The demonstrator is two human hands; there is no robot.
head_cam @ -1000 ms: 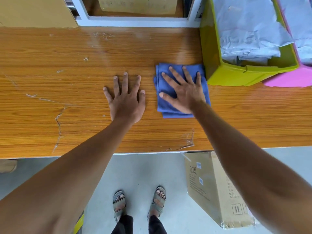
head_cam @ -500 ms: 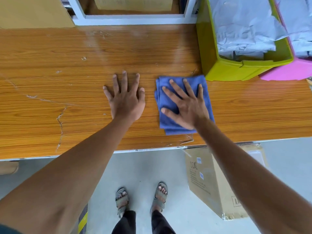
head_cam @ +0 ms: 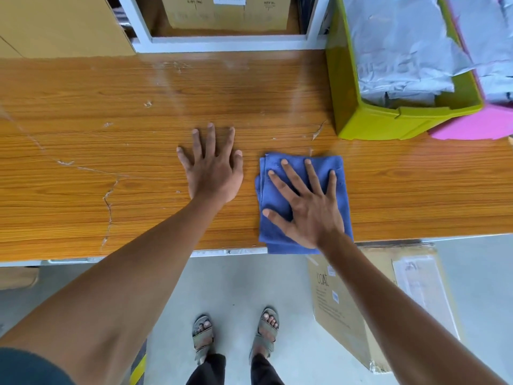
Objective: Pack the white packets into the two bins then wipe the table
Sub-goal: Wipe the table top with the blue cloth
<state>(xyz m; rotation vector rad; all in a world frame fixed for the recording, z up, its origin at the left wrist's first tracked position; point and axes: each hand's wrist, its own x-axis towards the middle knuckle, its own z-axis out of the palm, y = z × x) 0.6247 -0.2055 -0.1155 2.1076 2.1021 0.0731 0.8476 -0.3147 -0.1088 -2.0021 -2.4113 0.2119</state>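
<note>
Table: long wooden top, cracked and scuffed at the person's left, running the width of the room in front of them.

Green bin: stands on the table at the far right, filled with white packets, crumpled and heaped above the rim.

Pink bin: touching the green bin on its right side, only partly visible; more white packets lie in it.

Cardboard box: on the floor under the table's near edge, to the right of the person's feet, lying tilted.

Cloth: blue, folded to a square, lying flat near the table's front edge, its lower corner just over the edge; near the green bin but apart from it.

Right hand: flat on the cloth, fingers straight and spread wide, pressing it down.

Left hand: flat on the bare wood just beside the cloth, fingers straight and spread, holding nothing.

Sandals: on the person's feet, on the grey floor below.
</note>
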